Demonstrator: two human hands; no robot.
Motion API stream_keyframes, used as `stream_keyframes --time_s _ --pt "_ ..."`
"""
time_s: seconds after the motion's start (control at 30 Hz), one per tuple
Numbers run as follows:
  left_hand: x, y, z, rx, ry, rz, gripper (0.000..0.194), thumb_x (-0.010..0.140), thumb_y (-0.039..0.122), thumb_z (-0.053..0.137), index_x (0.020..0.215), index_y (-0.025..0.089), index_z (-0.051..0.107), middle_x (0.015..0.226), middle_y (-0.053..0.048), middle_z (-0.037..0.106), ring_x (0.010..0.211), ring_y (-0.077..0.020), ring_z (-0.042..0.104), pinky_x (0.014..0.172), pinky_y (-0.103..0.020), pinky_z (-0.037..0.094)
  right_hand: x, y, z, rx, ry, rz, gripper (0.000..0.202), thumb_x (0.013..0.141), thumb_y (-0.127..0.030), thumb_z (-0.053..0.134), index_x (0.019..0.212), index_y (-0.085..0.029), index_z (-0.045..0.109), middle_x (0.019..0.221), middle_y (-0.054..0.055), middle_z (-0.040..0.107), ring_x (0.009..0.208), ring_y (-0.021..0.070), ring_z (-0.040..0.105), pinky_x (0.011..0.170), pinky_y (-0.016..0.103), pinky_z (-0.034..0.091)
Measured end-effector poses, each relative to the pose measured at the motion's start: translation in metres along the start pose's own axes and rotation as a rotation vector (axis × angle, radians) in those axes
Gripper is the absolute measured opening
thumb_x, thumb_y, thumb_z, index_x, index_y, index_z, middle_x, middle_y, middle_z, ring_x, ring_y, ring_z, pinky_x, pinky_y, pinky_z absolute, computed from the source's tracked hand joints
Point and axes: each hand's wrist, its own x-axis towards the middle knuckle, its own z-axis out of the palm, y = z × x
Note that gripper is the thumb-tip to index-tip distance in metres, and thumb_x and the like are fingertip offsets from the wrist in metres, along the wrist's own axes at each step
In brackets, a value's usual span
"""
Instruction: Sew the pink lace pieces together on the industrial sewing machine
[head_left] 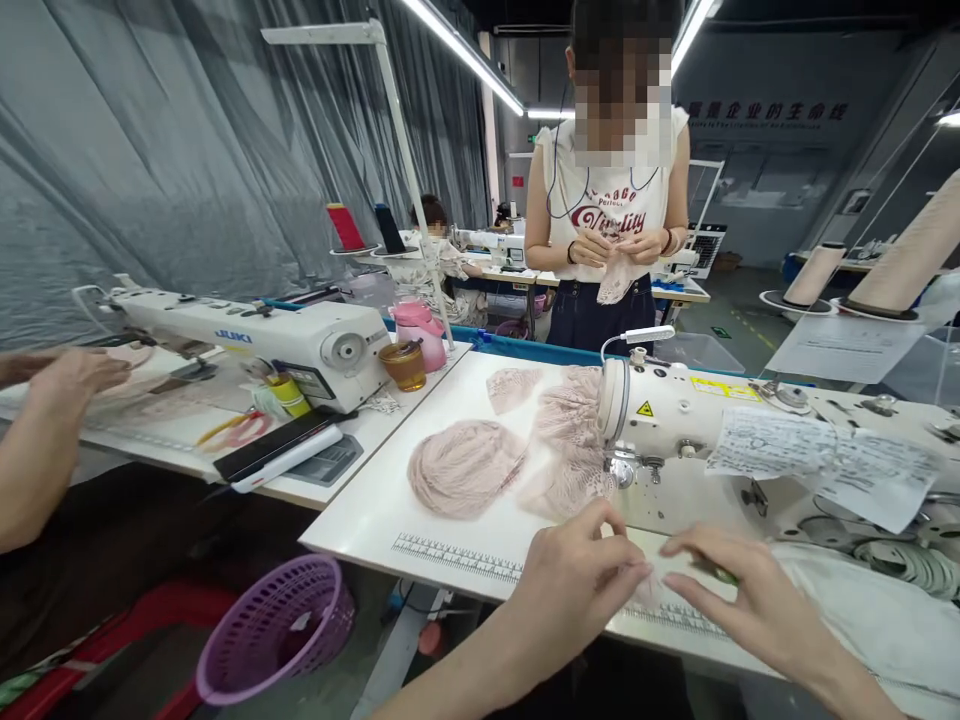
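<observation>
My left hand (581, 575) is over the front edge of the white sewing table, thumb and fingers pinched on a thin, pale pink bit of fabric or thread (648, 588), too fine and blurred to name surely. Facing it, my right hand (750, 585) has thumb and forefinger apart. A small green object (724, 575) shows in its palm, mostly hidden by the fingers. Beyond my hands, pink lace (574, 485) lies at the head of the white sewing machine (675, 400). Left of that are a coiled heap of pink lace (465, 468) and a small loose piece (512, 388).
Ruler tape (457, 556) runs along the table's front edge. White cloth (877, 600) lies at right. At left, a co-worker's hand (64, 400) works by another machine (300, 335). A purple basket (277, 630) stands below. Across the table, a person (611, 200) holds lace.
</observation>
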Motion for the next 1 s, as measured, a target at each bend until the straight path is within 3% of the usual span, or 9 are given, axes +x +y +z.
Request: stream_keyframes --time_s 0.13,0.23,0.37,0.5,0.73,0.9,1.0 --pt "-0.002 -0.004 -0.002 -0.139 -0.027 -0.079 0.017 0.092 0.032 0.058 0.096 0.023 0.072 0.093 -0.003 0.055 0.068 -0.0106 0.052 0.066 -0.022 0.039 -0.001 -0.004 0.000 0.040 0.068 0.029 0.035 0.089 -0.037 0.059 0.060 -0.021 0.049 0.057 -0.001 0.046 0.053 0.0134 0.041 0.051 0.027 0.030" --pt "-0.008 -0.012 0.000 -0.296 -0.064 -0.202 0.019 0.091 0.034 0.057 0.101 0.021 0.067 0.088 -0.002 0.055 0.078 -0.0144 0.053 0.070 -0.022 0.039 -0.005 -0.006 0.003 0.276 0.121 0.137 0.039 0.090 -0.045 0.056 0.062 -0.021 0.043 0.060 -0.002 0.040 0.057 0.0129 0.036 0.054 0.028 0.025" --pt "-0.012 -0.018 0.002 -0.391 -0.142 -0.334 0.021 0.087 0.039 0.060 0.086 0.018 0.059 0.064 0.005 0.041 0.061 -0.0115 0.038 0.058 -0.021 0.028 -0.005 -0.014 0.015 0.696 0.160 0.208 0.044 0.086 -0.049 0.061 0.062 -0.021 0.037 0.062 -0.004 0.029 0.058 0.0117 0.026 0.056 0.029 0.019" --pt "-0.008 -0.009 0.003 -0.387 -0.262 -0.400 0.027 0.084 0.044 0.063 0.084 0.020 0.051 0.050 0.011 0.028 0.050 -0.0092 0.025 0.052 -0.021 0.019 0.002 -0.021 0.026 0.852 0.242 0.243 0.053 0.077 -0.045 0.073 0.058 -0.021 0.030 0.060 -0.005 0.028 0.058 0.0105 0.025 0.056 0.029 0.018" --pt "-0.005 -0.004 0.012 -0.392 -0.282 -0.327 0.038 0.091 0.054 0.048 0.077 0.019 0.053 0.054 0.007 0.028 0.053 -0.0103 0.023 0.053 -0.023 0.018 0.006 -0.022 0.029 0.966 0.363 0.234 0.058 0.075 -0.036 0.076 0.057 -0.021 0.023 0.056 -0.008 0.024 0.053 0.0079 0.020 0.051 0.028 0.015" --pt "-0.007 -0.013 0.018 -0.329 -0.211 -0.251 0.053 0.090 0.065 0.044 0.063 0.018 0.042 0.060 0.003 0.036 0.058 -0.0118 0.033 0.056 -0.023 0.026 0.004 -0.022 0.030 1.147 0.432 0.292 0.059 0.070 -0.031 0.078 0.056 -0.020 0.021 0.055 -0.009 0.024 0.049 0.0054 0.014 0.047 0.026 0.010" --pt "-0.013 -0.014 0.017 -0.315 -0.137 -0.276 0.057 0.088 0.069 0.045 0.061 0.018 0.042 0.060 0.002 0.037 0.059 -0.0121 0.033 0.057 -0.023 0.028 0.000 -0.021 0.021 1.211 0.476 0.321 0.059 0.068 -0.027 0.078 0.056 -0.019 0.021 0.054 -0.009 0.024 0.047 0.0041 0.012 0.044 0.025 0.009"
